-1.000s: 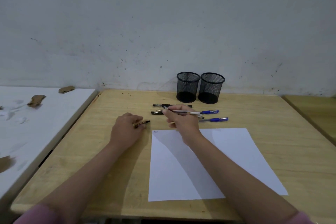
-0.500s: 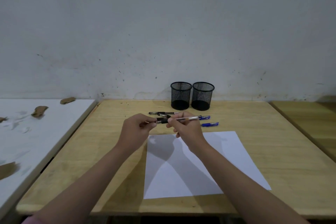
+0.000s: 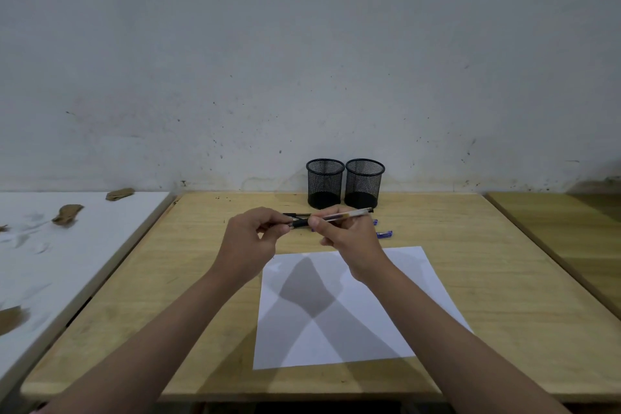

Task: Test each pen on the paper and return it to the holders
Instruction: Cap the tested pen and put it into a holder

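step: capping the pen (image 3: 339,216), judging by the cap end meeting the tip
left hand (image 3: 250,239): pinching the black cap (image 3: 300,223) between thumb and fingertips, closed on it
right hand (image 3: 349,239): gripping the pen barrel, closed around it, back end pointing toward the right holder
pen position: being held level above the worktop (image 3: 188,279), in front of the two mesh holders (image 3: 325,183), clear of the paper (image 3: 353,309)
other pens: lying on the worktop behind the hands, a black one (image 3: 297,214) and two with blue caps (image 3: 384,234); mostly hidden, exact count unclear
holders: standing side by side at the wall, touching or nearly so; both looking empty
paper: lying flat near the front edge; any test marks too faint to make out
doing it well: keeping cap and barrel on one axis, pushing straight in until it seats, not twisting at an angle
risk: tip smearing fingers if the cap is going on skewed
next call: dropping it into a holder, probably the nearer right one
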